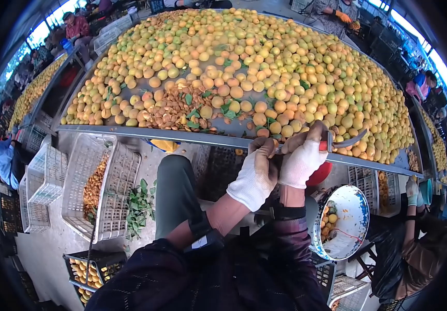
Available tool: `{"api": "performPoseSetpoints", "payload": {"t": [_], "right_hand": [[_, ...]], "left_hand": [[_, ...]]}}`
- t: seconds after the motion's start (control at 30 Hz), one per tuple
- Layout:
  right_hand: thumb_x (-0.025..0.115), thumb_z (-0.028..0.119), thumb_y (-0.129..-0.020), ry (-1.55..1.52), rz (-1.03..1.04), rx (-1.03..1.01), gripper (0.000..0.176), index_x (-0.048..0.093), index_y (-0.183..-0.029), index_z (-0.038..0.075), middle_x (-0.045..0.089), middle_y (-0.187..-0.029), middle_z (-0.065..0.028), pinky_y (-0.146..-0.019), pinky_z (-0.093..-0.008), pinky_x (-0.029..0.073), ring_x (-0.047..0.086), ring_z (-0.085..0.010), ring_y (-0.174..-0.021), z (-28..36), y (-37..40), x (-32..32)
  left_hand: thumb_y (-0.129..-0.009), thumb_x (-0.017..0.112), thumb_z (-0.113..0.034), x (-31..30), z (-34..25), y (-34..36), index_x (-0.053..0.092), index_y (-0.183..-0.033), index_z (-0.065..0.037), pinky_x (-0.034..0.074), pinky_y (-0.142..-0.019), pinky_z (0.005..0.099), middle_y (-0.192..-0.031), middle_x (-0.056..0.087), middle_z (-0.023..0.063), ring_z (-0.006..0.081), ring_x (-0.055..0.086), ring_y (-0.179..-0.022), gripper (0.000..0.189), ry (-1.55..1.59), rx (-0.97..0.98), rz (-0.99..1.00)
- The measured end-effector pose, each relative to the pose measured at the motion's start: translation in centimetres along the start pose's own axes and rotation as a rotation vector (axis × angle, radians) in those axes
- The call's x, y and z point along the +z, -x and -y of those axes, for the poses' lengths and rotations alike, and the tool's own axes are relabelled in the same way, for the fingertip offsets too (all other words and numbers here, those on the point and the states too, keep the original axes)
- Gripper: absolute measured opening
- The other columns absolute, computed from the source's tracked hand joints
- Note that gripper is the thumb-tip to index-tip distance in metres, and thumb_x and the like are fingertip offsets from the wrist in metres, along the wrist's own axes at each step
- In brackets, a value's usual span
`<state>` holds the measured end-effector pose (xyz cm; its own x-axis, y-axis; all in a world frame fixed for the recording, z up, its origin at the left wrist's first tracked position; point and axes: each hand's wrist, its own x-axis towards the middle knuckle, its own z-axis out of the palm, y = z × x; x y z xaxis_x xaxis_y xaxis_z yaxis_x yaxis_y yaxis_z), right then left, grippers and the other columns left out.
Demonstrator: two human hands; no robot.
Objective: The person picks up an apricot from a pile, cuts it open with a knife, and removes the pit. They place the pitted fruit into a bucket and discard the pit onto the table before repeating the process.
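My right hand [302, 158], in a white glove with brown-stained fingers, is closed around a knife [352, 140]. Its curved blade points right, and a bit of red handle shows beside my fingers. Close by on the left, my gloved left hand [257, 173] pinches an apricot [274, 145], mostly covered by the fingers. Both hands are at the near edge of a metal table [182, 137] heaped with apricots [285, 67], some with green leaves. A pile of pitted apricot pieces or stones [174, 103] lies on the table at left of centre.
A white bucket [355, 220] with some apricots stands right of my knees. Plastic crates [122, 179] are on the floor at left, near loose leaves [139, 207]. A dark crate [90, 272] holds apricots. Another person [412, 243] sits at right; others work around further tables.
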<state>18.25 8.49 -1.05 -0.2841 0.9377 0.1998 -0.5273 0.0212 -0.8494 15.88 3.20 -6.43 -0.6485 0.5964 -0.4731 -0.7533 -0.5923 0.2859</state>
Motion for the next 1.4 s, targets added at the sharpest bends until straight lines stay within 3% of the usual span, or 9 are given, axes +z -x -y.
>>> {"api": "performPoseSetpoints", "payload": {"t": [0.23,0.33,0.47,0.63,0.9,1.0,1.07,1.13,1.4], "right_hand": [[0.051,0.020,-0.094,-0.057,-0.031,0.021,0.019,0.051,-0.097,0.001,0.038,-0.049,-0.0013,-0.035,-0.0267,0.032,0.037,-0.0103,-0.036,-0.2,-0.7,1.1],[0.051,0.021,-0.094,0.254,-0.115,-0.309,0.020,0.052,-0.095,0.002,0.038,-0.050,-0.0009,-0.036,-0.0258,0.030,0.038,-0.0101,-0.037,-1.9,-1.1,1.4],[0.051,0.022,-0.095,-0.332,-0.048,0.237,0.033,0.036,-0.068,0.012,0.030,-0.050,0.0042,-0.036,-0.0240,0.023,0.023,-0.0069,-0.037,-2.0,-2.5,0.8],[0.053,0.025,-0.096,-0.475,0.017,0.290,0.033,0.038,-0.069,0.014,0.027,-0.051,0.0068,-0.037,-0.0246,0.020,0.022,-0.0063,-0.040,-4.7,-3.5,0.1],[0.051,0.021,-0.095,-0.215,0.150,0.276,0.016,0.052,-0.087,0.007,0.032,-0.046,0.0032,-0.029,-0.0250,0.020,0.025,-0.0082,-0.031,-3.5,-3.2,1.7],[0.063,0.011,-0.086,0.373,0.544,0.295,0.019,0.058,-0.102,0.002,0.058,-0.067,0.0001,-0.038,-0.0213,0.034,0.046,-0.0057,-0.043,-4.8,-3.0,0.3],[0.067,0.009,-0.081,0.585,0.738,0.409,0.033,0.059,-0.111,-0.005,0.065,-0.088,-0.0040,-0.076,-0.0235,0.046,0.057,-0.0087,-0.082,-5.6,-2.7,-1.3],[0.066,0.007,-0.081,0.623,0.712,0.450,0.027,0.062,-0.105,-0.005,0.064,-0.085,-0.0023,-0.074,-0.0234,0.046,0.055,-0.0079,-0.079,-3.3,-1.9,-1.2],[0.065,0.005,-0.079,0.940,0.841,0.404,0.030,0.060,-0.108,-0.001,0.060,-0.083,0.0002,-0.065,-0.0214,0.043,0.053,-0.0052,-0.073,-2.9,-1.4,-6.2]], "left_hand": [[-0.093,0.058,-0.031,-0.4,-0.1,-0.9,0.049,-0.115,-0.017,0.048,-0.086,0.0372,-0.110,0.054,0.0014,0.0196,0.054,-0.097,0.027,0.008,-0.091,0.132],[-0.094,0.057,-0.032,-1.9,1.3,-2.9,0.049,-0.116,-0.016,0.047,-0.087,0.0360,-0.112,0.054,0.0018,0.0190,0.054,-0.098,0.029,-0.080,0.005,0.073],[-0.094,0.057,-0.033,-1.8,-0.1,-3.5,0.051,-0.114,-0.015,0.043,-0.090,0.0327,-0.107,0.056,0.0002,0.0163,0.052,-0.099,0.028,0.060,-0.062,0.099],[-0.095,0.052,-0.035,-1.1,-1.6,-4.2,0.052,-0.115,-0.011,0.041,-0.096,0.0448,-0.114,0.054,0.0093,0.0265,0.053,-0.106,0.031,0.084,-0.134,0.029],[-0.088,0.046,0.000,-0.3,-7.2,-3.6,0.044,-0.115,-0.008,0.048,-0.054,0.0317,-0.092,0.061,0.0115,0.0167,0.058,-0.062,0.028,-0.290,0.138,0.028],[-0.082,0.047,0.002,-1.1,-9.1,-3.9,0.044,-0.126,-0.007,0.044,-0.047,0.0263,-0.082,0.059,0.0073,0.0136,0.055,-0.056,0.045,-0.602,0.073,0.273],[-0.078,0.054,-0.002,-0.3,-10.6,-2.4,0.041,-0.133,-0.002,0.044,-0.048,0.0236,-0.085,0.058,0.0070,0.0120,0.055,-0.059,0.057,-0.933,0.079,0.499],[-0.082,0.054,-0.012,-0.7,-12.4,-1.6,0.042,-0.132,-0.002,0.043,-0.051,0.0219,-0.090,0.059,0.0069,0.0114,0.055,-0.064,0.053,-1.099,0.042,0.674],[-0.079,0.061,-0.014,-2.1,-21.2,-12.5,0.065,-0.108,-0.010,0.050,-0.081,0.0350,-0.104,0.066,0.0128,0.0298,0.063,-0.095,0.030,-1.922,0.832,-0.061]]}}
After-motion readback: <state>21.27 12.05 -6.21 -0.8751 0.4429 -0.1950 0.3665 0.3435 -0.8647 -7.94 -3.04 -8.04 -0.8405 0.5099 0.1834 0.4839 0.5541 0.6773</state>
